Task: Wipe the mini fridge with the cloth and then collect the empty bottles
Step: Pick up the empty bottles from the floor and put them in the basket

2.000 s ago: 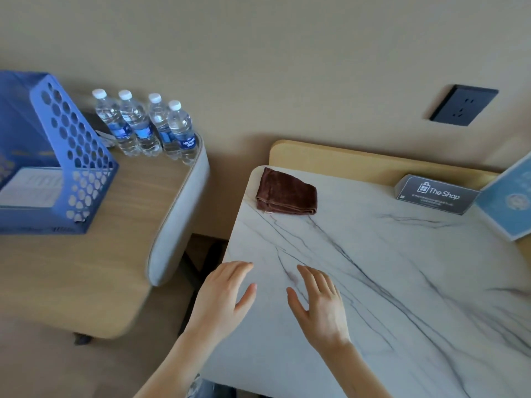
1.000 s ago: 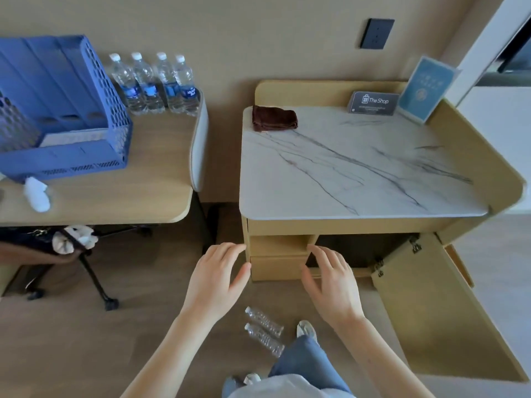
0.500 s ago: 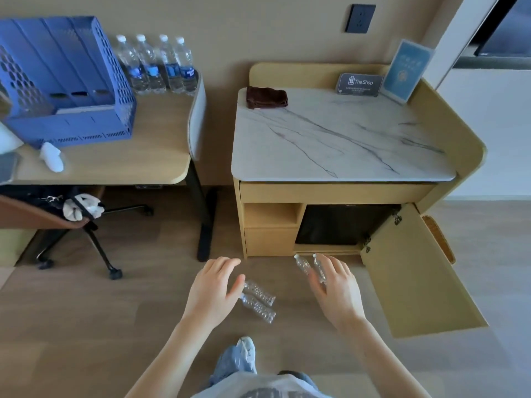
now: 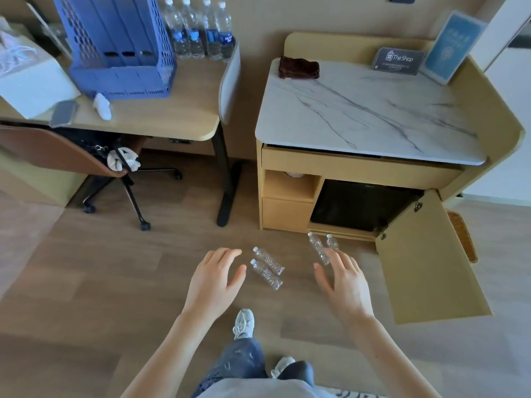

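A black mini fridge (image 4: 359, 205) sits inside the wooden cabinet, whose door (image 4: 425, 259) hangs open to the right. A folded brown cloth (image 4: 298, 68) lies at the back left of the marble top (image 4: 373, 116). Several empty clear bottles lie on the wooden floor: two side by side (image 4: 267, 268) and two more near the cabinet (image 4: 319, 248). My left hand (image 4: 215, 280) hovers open just left of the pair. My right hand (image 4: 342, 282) is open too, overlapping the lower ends of the bottles near the cabinet. Both hands hold nothing.
A desk (image 4: 161, 110) on the left carries a blue file rack (image 4: 117, 47), several full water bottles (image 4: 201, 30) and a white box. An office chair (image 4: 86, 165) stands under it. A card stand (image 4: 398, 60) and a blue sign (image 4: 451, 44) stand on the marble top. My shoes (image 4: 244, 323) are below.
The view has pulled back from the marble top to the floor in front of the cabinet. Both hands stayed open and now hover over the empty bottles.
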The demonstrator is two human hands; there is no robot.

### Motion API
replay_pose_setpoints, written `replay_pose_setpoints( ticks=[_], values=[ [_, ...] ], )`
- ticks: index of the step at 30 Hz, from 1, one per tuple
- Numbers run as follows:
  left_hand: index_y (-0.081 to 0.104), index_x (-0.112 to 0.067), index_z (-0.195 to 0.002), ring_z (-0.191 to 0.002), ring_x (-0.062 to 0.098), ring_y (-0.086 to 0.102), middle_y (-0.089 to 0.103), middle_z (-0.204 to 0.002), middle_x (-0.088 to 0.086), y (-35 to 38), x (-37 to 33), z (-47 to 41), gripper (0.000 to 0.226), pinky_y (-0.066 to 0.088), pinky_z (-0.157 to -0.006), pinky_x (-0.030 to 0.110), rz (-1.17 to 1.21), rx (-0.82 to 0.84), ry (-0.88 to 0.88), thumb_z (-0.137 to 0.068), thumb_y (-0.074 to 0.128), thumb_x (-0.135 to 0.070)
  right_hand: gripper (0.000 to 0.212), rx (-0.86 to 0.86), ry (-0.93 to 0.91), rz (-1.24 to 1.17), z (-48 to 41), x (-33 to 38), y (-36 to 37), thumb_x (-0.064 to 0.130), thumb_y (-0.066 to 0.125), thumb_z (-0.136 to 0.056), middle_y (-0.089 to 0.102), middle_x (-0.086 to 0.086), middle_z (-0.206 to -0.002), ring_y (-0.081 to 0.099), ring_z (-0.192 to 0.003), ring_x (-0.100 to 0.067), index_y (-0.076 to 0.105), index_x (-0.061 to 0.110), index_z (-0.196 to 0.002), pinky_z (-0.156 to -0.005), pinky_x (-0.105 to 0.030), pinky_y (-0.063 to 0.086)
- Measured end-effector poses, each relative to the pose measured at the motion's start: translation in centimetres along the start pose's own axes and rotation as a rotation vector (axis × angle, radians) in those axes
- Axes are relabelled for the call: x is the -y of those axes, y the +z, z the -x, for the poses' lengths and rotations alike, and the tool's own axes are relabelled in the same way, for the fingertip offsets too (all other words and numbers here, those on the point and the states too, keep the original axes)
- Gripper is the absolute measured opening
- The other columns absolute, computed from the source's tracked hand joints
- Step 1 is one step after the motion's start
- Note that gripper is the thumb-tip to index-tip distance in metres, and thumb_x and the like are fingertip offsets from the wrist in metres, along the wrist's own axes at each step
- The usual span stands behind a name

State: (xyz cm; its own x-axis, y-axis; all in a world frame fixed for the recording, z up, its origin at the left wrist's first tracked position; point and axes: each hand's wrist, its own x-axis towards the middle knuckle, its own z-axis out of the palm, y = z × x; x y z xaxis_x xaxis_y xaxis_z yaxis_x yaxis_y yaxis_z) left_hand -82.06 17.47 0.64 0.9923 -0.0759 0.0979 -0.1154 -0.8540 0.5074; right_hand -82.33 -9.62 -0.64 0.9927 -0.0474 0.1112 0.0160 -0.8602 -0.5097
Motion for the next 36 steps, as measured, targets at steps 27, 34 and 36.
replay_pose_setpoints(
  ticks=[27,34,36],
  values=[
    [0.068,-0.012,-0.115,-0.097,0.023,0.063,0.07,-0.108,-0.003,0.4,4.3,-8.3,0.029,0.054,-0.076,0.033,0.008,-0.121,-0.195,-0.092,0.061,-0.028,0.038,0.145,-0.184,0.013,-15.5,2.3,4.8,0.036,0.058,-0.096,0.067,-0.004,-0.12,0.062,-0.112,-0.025,0.061,0.013,-0.127,-0.089,-0.037,0.054],
    [0.068,-0.012,-0.119,-0.107,0.022,0.061,0.069,-0.113,-0.003,6.4,-2.9,-9.0,0.028,0.051,-0.089,0.034,0.028,-0.243,-0.467,-0.095,0.066,-0.025,0.036,0.264,-0.446,0.004,-21.4,-3.5,2.8,0.033,0.062,-0.096,0.068,-0.005,-0.117,0.065,-0.105,-0.024,0.063,0.013,-0.126,-0.083,-0.039,0.06],
    [0.068,-0.01,-0.12,-0.107,0.024,0.06,0.068,-0.113,-0.001,7.7,-5.4,-9.4,0.029,0.051,-0.09,0.036,0.041,-0.271,-0.522,-0.095,0.066,-0.023,0.037,0.297,-0.51,0.001,-22.9,-5.0,1.8,0.035,0.06,-0.096,0.068,-0.006,-0.118,0.066,-0.107,-0.023,0.063,0.012,-0.126,-0.083,-0.039,0.06]
  ],
)
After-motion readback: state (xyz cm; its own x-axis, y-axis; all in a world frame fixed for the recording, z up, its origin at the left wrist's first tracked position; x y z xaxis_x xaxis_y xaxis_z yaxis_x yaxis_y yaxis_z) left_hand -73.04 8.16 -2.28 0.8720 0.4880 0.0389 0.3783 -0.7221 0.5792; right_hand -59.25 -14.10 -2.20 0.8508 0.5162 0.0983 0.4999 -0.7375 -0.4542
